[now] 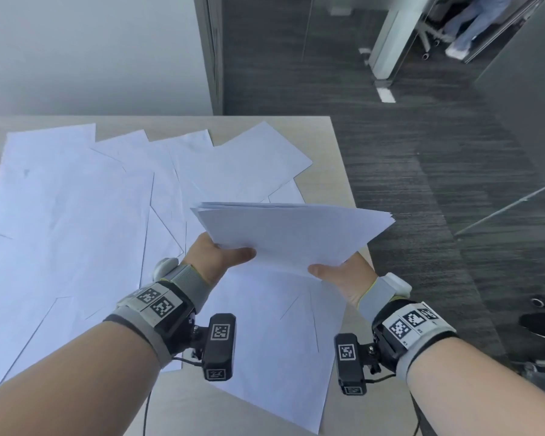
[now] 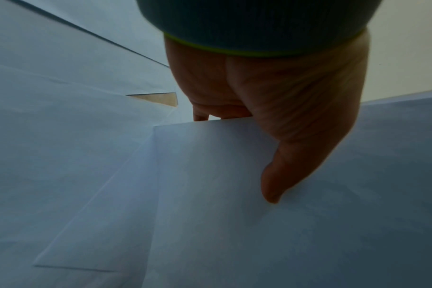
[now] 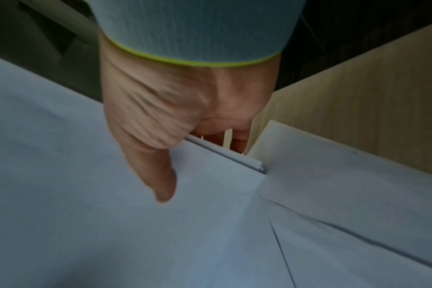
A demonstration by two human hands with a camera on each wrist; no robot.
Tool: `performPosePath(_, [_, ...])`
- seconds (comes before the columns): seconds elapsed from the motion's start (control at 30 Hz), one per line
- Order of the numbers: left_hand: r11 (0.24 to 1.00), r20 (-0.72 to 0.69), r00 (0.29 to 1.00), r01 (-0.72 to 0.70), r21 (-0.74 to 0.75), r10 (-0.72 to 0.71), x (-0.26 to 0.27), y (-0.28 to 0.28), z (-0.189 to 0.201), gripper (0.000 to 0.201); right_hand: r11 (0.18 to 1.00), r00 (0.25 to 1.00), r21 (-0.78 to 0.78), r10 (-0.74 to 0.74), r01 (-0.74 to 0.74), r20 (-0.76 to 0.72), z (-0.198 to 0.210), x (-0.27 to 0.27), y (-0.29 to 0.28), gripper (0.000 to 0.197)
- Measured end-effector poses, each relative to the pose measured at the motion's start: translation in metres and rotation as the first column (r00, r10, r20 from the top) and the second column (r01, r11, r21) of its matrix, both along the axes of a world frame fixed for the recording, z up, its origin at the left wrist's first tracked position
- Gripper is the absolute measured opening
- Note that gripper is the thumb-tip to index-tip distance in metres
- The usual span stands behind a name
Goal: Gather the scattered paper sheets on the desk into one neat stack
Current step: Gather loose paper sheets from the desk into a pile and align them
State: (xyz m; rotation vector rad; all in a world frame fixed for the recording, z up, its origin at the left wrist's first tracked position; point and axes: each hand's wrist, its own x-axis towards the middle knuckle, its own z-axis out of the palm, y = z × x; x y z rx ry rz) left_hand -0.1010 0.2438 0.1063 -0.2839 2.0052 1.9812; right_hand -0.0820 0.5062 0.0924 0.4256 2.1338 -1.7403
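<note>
A bundle of white sheets [image 1: 293,234] hangs in the air above the desk's right side, its far edges fanned unevenly. My left hand [image 1: 221,254] pinches its near left corner, thumb on top and fingers underneath. My right hand [image 1: 337,273] pinches the near right corner the same way. The left wrist view shows my left hand's thumb [image 2: 281,175] pressed on the bundle [image 2: 259,224]. The right wrist view shows my right hand's thumb [image 3: 158,175] on the top sheet [image 3: 99,214]. Several loose sheets [image 1: 76,215] lie scattered and overlapping over the desk.
The light wooden desk [image 1: 331,146] ends at a right edge close to my right hand, with dark carpet [image 1: 422,184] beyond. A wall runs behind the desk. A person's legs [image 1: 472,26] and a chair base stand far off at the top right.
</note>
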Motion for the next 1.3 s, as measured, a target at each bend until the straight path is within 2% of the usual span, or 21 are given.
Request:
performPosePath(0.07, [1.0,0.0,1.0,-0.006,-0.03,0.006,0.0,0.003,0.0,0.051,0.997,0.998,0.045,-0.068,0.068,0.002,-0.004,-0.001,-0.004,0.024])
performPosePath(0.2, [0.998,-0.016,1.0,-0.003,-0.067,0.002,0.0,0.002,0.009,0.042,0.987,0.988,0.048,-0.151,0.151,-0.02,0.001,-0.008,-0.008,0.011])
performPosePath(0.3, [0.995,0.053,0.999,0.02,-0.095,-0.015,0.002,-0.005,0.013,0.039,0.984,0.995,0.164,-0.087,0.077,0.056,0.003,-0.006,-0.012,0.011])
performPosePath(0.37, [0.985,0.121,0.992,0.046,-0.167,-0.026,0.006,-0.008,0.008,0.027,0.971,0.99,0.239,-0.042,0.009,0.131,-0.001,-0.004,-0.013,0.013])
performPosePath(0.43, [0.964,0.155,0.987,0.077,-0.256,-0.038,0.009,-0.012,0.002,0.015,0.97,0.99,0.242,-0.049,0.015,0.136,0.0,-0.002,-0.014,0.007])
performPosePath(0.47, [0.956,0.16,0.986,0.083,-0.282,-0.038,0.012,-0.014,0.0,0.016,0.976,0.992,0.216,-0.051,0.025,0.115,0.002,-0.001,-0.016,0.006])
performPosePath(0.57, [0.963,0.148,0.989,0.04,-0.266,0.0,0.017,-0.017,0.0,0.005,0.996,0.996,0.057,-0.072,0.07,0.045,0.008,0.003,-0.023,0.012])
performPosePath(0.67, [0.975,0.209,0.976,-0.009,-0.223,0.057,0.022,-0.023,-0.007,0.001,0.999,0.998,0.022,-0.027,0.026,0.05,-0.001,0.005,-0.031,0.011])
performPosePath(0.7, [0.972,0.241,0.966,-0.037,-0.233,0.095,0.022,-0.028,-0.012,0.011,0.999,0.998,0.034,0.003,-0.005,0.057,-0.003,0.006,-0.034,0.015])
performPosePath(0.77, [0.962,0.306,0.934,-0.109,-0.25,0.185,0.024,-0.043,-0.025,0.034,0.995,0.996,0.095,0.014,-0.022,0.086,-0.007,0.007,-0.036,0.039])
performPosePath(0.8, [0.956,0.329,0.915,-0.156,-0.248,0.234,0.024,-0.054,-0.033,0.037,0.993,0.994,0.117,-0.033,0.02,0.104,-0.008,0.006,-0.036,0.042])
performPosePath(0.83, [0.951,0.344,0.899,-0.194,-0.242,0.271,0.025,-0.065,-0.038,0.034,0.988,0.987,0.115,-0.114,0.101,0.113,-0.008,0.005,-0.034,0.038])
performPosePath(0.93, [0.935,0.402,0.848,-0.271,-0.23,0.345,0.025,-0.097,-0.046,0.022,0.922,0.92,0.141,-0.377,0.361,0.104,-0.01,0.0,-0.022,0.016])
performPosePath(1.03, [0.926,0.428,0.825,-0.283,-0.251,0.368,0.021,-0.122,-0.054,0.02,0.863,0.863,0.167,-0.495,0.476,0.102,-0.013,-0.006,-0.011,0.011])
performPosePath(1.13, [0.937,0.452,0.827,-0.24,-0.255,0.335,0.016,-0.131,-0.06,0.026,0.862,0.873,0.212,-0.483,0.46,0.071,-0.015,-0.017,-0.01,0.012])
performPosePath(1.23, [0.948,0.473,0.829,-0.202,-0.244,0.299,0.012,-0.135,-0.064,0.026,0.866,0.893,0.277,-0.447,0.416,0.054,-0.012,-0.03,-0.018,0.031])
performPosePath(1.3, [0.953,0.471,0.835,-0.194,-0.232,0.285,0.01,-0.138,-0.066,0.026,0.873,0.937,0.386,-0.344,0.298,0.056,-0.011,-0.038,-0.02,0.042])
